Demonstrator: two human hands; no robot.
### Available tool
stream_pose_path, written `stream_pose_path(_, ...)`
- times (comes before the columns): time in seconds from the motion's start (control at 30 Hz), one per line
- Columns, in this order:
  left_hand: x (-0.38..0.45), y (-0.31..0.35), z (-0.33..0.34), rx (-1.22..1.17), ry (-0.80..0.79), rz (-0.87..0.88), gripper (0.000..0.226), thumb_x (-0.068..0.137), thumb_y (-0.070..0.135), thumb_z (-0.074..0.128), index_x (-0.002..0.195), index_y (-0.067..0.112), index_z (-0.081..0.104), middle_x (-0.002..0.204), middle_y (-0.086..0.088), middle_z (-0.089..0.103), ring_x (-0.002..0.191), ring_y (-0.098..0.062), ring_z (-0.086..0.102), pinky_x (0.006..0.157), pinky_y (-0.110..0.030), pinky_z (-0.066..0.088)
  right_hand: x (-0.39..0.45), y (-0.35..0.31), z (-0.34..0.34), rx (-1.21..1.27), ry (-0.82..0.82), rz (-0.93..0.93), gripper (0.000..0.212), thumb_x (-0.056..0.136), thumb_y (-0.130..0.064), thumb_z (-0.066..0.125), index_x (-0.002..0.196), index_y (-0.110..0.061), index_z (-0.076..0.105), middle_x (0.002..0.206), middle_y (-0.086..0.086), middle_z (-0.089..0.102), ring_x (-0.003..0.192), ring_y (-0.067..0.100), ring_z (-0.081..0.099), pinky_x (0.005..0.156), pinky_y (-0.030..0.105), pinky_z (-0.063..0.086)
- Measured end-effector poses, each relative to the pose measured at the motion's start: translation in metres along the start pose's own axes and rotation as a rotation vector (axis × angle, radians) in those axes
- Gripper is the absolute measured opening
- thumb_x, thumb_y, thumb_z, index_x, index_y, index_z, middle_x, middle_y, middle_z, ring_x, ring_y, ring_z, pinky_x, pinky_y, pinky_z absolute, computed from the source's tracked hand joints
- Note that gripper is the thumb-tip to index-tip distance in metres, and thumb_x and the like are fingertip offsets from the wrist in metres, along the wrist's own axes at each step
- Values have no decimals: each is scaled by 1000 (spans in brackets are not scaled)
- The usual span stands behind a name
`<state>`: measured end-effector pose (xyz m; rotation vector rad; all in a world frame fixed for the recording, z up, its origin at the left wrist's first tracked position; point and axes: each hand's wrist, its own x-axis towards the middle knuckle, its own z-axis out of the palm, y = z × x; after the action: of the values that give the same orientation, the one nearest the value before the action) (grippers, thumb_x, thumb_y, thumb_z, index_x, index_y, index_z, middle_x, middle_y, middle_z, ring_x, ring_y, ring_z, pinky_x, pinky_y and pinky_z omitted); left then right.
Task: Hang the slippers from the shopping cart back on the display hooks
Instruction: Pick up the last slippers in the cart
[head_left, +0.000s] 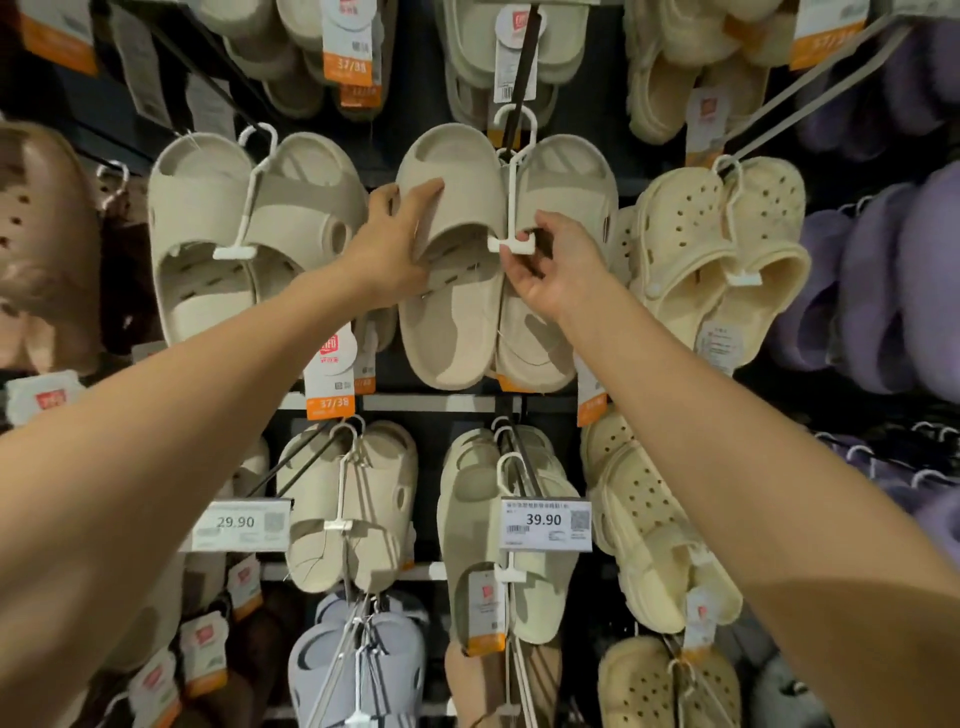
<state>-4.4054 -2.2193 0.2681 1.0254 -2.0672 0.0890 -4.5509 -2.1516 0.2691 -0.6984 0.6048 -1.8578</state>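
A pair of beige slide slippers (457, 291) hangs on a white plastic hanger (513, 208) at the middle of the display wall. The hanger's top loop sits around a dark display hook (522, 78) that points toward me. My left hand (395, 244) grips the left slipper's strap from its left side. The fingers of my right hand (550, 270) pinch the hanger's lower crossbar, between the two slippers. The shopping cart is out of view.
Other hung pairs crowd all sides: beige slides (249, 234) to the left, cream perforated clogs (727, 249) to the right, purple slippers (893, 291) at far right. Below hang more pairs with price tags 29.90 (236, 522) and 39.90 (544, 519). Hooks jut out toward me.
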Motion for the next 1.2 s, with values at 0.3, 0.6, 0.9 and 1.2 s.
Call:
stream_pose_path(0.3,-62,-14,-22,47,-108,11,65,87,13,57,144,22,27,146,-15,25,135,-30,27,108,-33,27,-29,13,5,110,107,-68,20,95,-7,43,75,-5,47,56,9,47,26,9,44,37,19,47)
stream_pose_path(0.6,-138,-38,-111,245,85,-55,55,85,10,55,137,15,40,138,-13,38,120,-32,46,99,-38,38,-122,74,67,-528,-10,-425,5,92,-14,52,93,-17,55,83,-1,53,68,11,52,42,19,48)
stream_pose_path(0.9,-300,-42,-256,583,397,-65,27,89,19,49,112,10,60,108,-14,63,99,-36,59,77,-44,47,-264,183,136,-1115,-433,-1047,20,86,-24,61,103,-14,58,105,-1,53,85,14,54,73,30,48)
stream_pose_path(1.2,-515,-89,-361,855,432,-432,23,83,23,45,85,12,65,79,-15,69,71,-38,64,59,-47,51,-404,338,206,-823,-846,-940,20,83,-27,61,95,-10,62,96,5,59,78,22,60,67,39,51)
